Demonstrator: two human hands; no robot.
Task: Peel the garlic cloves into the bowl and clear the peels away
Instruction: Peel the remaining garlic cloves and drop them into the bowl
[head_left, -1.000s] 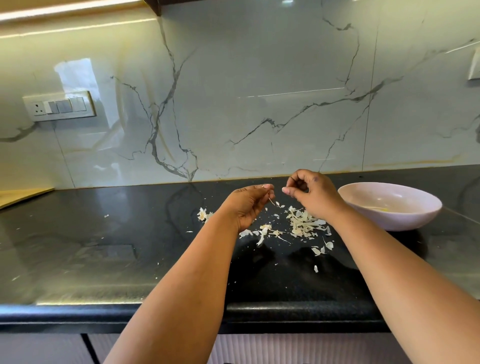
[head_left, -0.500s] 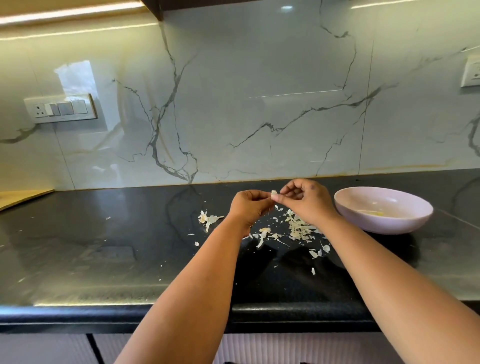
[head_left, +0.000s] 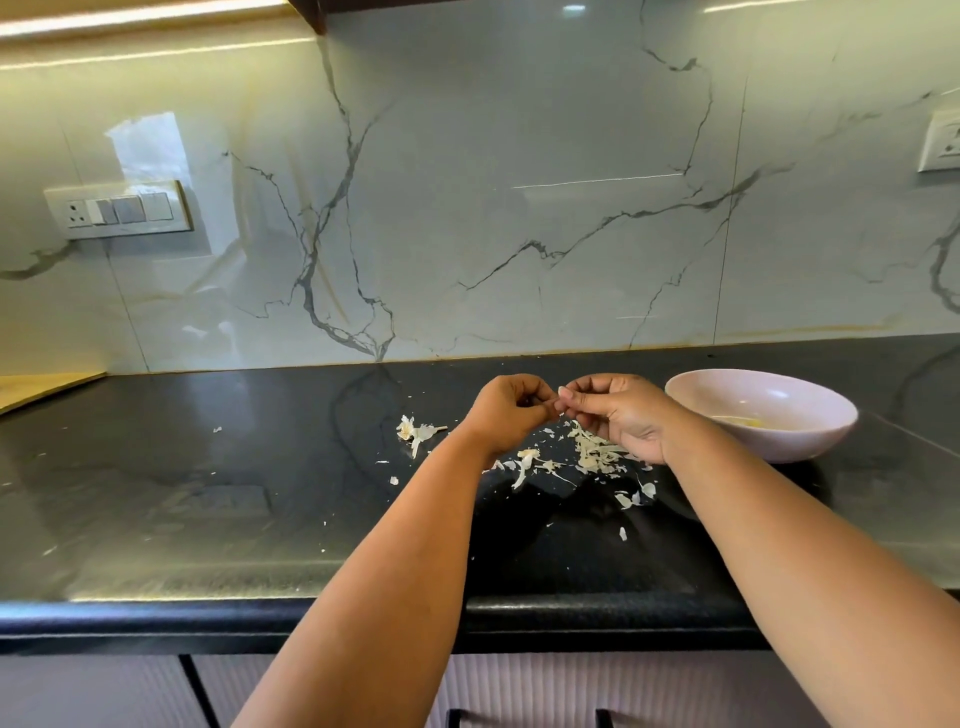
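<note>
My left hand (head_left: 511, 413) and my right hand (head_left: 615, 413) meet fingertip to fingertip above the black counter (head_left: 208, 493). Between them they pinch a small garlic clove (head_left: 561, 391), mostly hidden by the fingers, with only a pale tip showing. Below the hands lies a heap of garlic peels (head_left: 592, 454), with more scraps scattered toward the front. A separate bit of garlic stem and skin (head_left: 415, 431) lies to the left. The pale pink bowl (head_left: 831, 415) stands just right of my right hand, with something yellowish in its bottom.
A marble backsplash rises behind the counter, with a switch plate (head_left: 119, 209) at the left and a socket (head_left: 943, 140) at the far right. A wooden surface (head_left: 36, 387) shows at the far left. The counter's front edge (head_left: 156, 613) runs across below my forearms.
My hands have come together from a small gap and risen slightly; the fingertips now touch around the clove. The view has shifted a little to the right.
</note>
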